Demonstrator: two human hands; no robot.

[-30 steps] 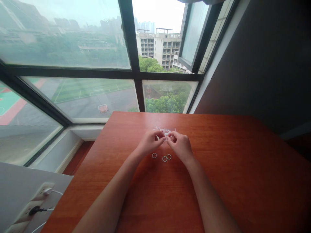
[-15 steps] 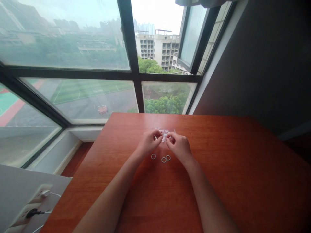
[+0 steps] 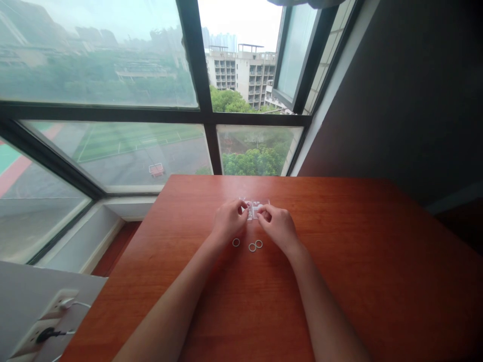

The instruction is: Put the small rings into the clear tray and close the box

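My left hand [image 3: 228,220] is closed in a pinch on the left side of a small clear plastic bag [image 3: 255,211]. Opposite it, my right hand [image 3: 278,223] pinches the bag's right side with thumb and forefinger. Small pale bits and printed marks show in or on the plastic, too small to name. On the tabletop nearer to me lie three thin pale rings: one ring [image 3: 236,242] by itself below my left hand, and a second ring [image 3: 252,247] touching a third ring [image 3: 258,244] between my forearms.
The reddish-brown wooden table [image 3: 362,261] reaches to the window frame [image 3: 151,114] at the back. A dark wall [image 3: 407,100] rises on the right. At lower left, a wall socket [image 3: 39,329] holds a black plug and a white plug.
My hands have drawn slightly apart, the left one moving left, and more of the clear bag shows between them. The whole view has shifted a little; the rings lie as before.
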